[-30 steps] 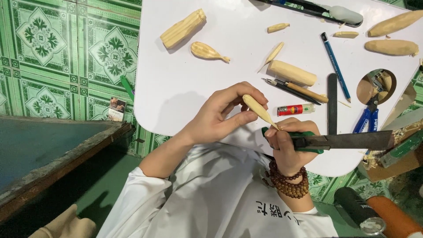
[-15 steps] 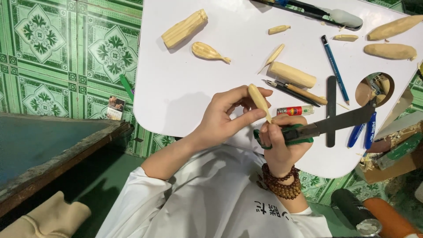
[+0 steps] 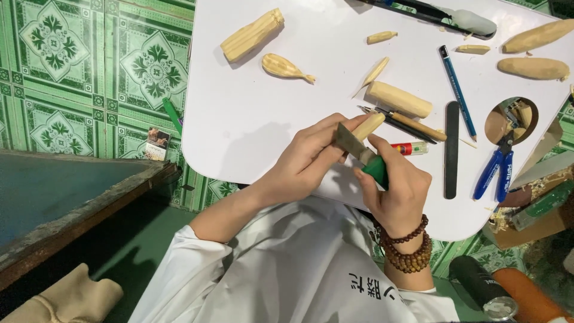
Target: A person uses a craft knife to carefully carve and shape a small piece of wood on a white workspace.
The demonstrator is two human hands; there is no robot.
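The floor [image 3: 89, 72] at far left is green patterned tile; a dark bench [image 3: 66, 197] sits below it. The white table [image 3: 251, 125] carries the work area.

On the table, left to right: a ribbed wood block [image 3: 252, 34], a carved spoon-like piece [image 3: 284, 66], two small slivers [image 3: 381, 37] [image 3: 375, 71], a round wood billet [image 3: 399, 98], a blue pencil [image 3: 457, 93], a black file [image 3: 452, 149], blue pliers [image 3: 494, 173] and two larger blanks [image 3: 535, 37] [image 3: 532, 67]. These lie spread apart within arm's reach, probably so that each can be picked up without disturbing the others.

The left hand [image 3: 308, 161] is closed around a small wood stick [image 3: 368, 127], thumb and fingers pinching its lower end. The stick is held above the table's near edge, just in front of the body. This grip leaves the upper end exposed to the blade.

The right hand [image 3: 397, 191] is wrapped around the green handle of a knife [image 3: 359, 152], thumb extended toward the stick. The blade lies flat against the stick's side, touching it. The two hands are pressed close together, which appears to brace the cut.

Stick orientation: the long axis runs diagonally, lower left to upper right. The free end points up and right, away from the body, toward the billet. The blade crosses that axis at an angle, tip toward the upper left.
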